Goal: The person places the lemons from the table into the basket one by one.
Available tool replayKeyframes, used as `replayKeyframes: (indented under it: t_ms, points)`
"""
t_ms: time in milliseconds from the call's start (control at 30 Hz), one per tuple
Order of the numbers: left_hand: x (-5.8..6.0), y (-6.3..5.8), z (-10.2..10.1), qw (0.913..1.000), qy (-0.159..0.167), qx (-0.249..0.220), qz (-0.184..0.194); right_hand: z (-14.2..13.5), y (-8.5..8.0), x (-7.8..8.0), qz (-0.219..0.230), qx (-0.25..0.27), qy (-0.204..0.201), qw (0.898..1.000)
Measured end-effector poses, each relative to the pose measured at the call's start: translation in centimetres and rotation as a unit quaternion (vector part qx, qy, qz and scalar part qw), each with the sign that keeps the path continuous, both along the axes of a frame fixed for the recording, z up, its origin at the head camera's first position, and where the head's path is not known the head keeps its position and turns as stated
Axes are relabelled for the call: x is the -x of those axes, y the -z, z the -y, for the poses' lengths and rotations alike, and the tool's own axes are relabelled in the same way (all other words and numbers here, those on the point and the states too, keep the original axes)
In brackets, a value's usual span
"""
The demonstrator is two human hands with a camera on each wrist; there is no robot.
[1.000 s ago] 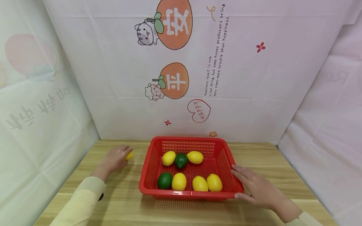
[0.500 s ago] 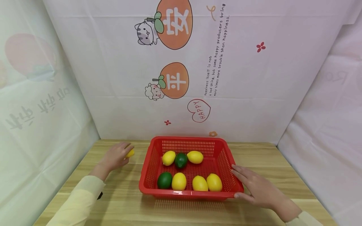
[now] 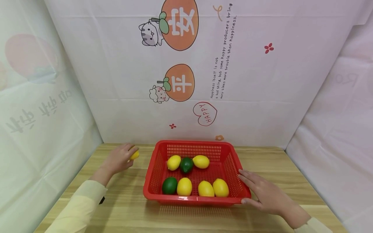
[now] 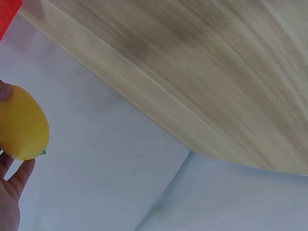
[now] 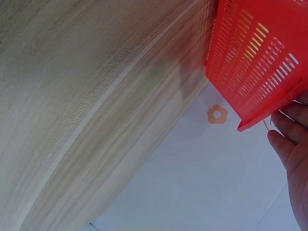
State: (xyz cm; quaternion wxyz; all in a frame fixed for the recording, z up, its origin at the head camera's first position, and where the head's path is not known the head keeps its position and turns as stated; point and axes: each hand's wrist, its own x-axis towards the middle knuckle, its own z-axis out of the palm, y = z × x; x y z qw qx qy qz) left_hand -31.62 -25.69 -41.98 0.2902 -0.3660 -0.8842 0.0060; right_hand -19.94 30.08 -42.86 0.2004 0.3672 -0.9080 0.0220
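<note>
My left hand (image 3: 118,159) grips a yellow lemon (image 4: 23,124) over the left back part of the table; in the left wrist view fingers and thumb hold it from both ends, its green tip showing. In the head view the fingers cover most of that lemon. A red plastic basket (image 3: 198,200) sits at the middle. My right hand (image 3: 263,193) rests on its right rim, fingers extended along the edge. Inside lie several yellow lemons (image 3: 201,161) and two dark green ones, one green (image 3: 186,165) in the back row and one green (image 3: 169,185) in the front row.
The wooden table (image 3: 128,207) ends at a white printed cloth (image 3: 250,97) hanging behind. More white cloth (image 3: 43,145) hangs at the left side, and another sheet at the right. The basket's slotted wall (image 5: 264,53) fills the right wrist view's upper right.
My left hand has risen slightly, moving back and a little right with the lemon. The right hand and the basket stay where they were.
</note>
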Motion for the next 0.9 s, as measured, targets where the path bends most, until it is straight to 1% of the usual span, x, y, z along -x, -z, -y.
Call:
replayKeyframes:
  t_ms: [267,467,600,800,900]
  points:
    - [-0.3,-0.9,-0.3,0.9993,0.025,-0.009,-0.027,0.1,0.0,0.0,0.002,0.000,0.002,1.000]
    - [-0.7,-1.9,-0.7,0.9984,0.033,-0.011,-0.045,0.0,0.0,0.0,0.001,-0.001,0.000,1.000]
    - [-0.8,-2.3,-1.1,0.9985,0.032,-0.005,-0.044,0.0,0.0,0.0,-0.001,-0.001,-0.002,1.000]
    - [-1.2,-2.9,-1.8,0.9992,0.027,0.001,-0.028,0.0,0.0,0.0,0.001,-0.001,0.000,1.000]
    - [-1.3,-3.2,-2.3,0.9990,0.032,0.000,-0.030,0.0,0.0,0.0,0.001,-0.002,0.000,1.000]
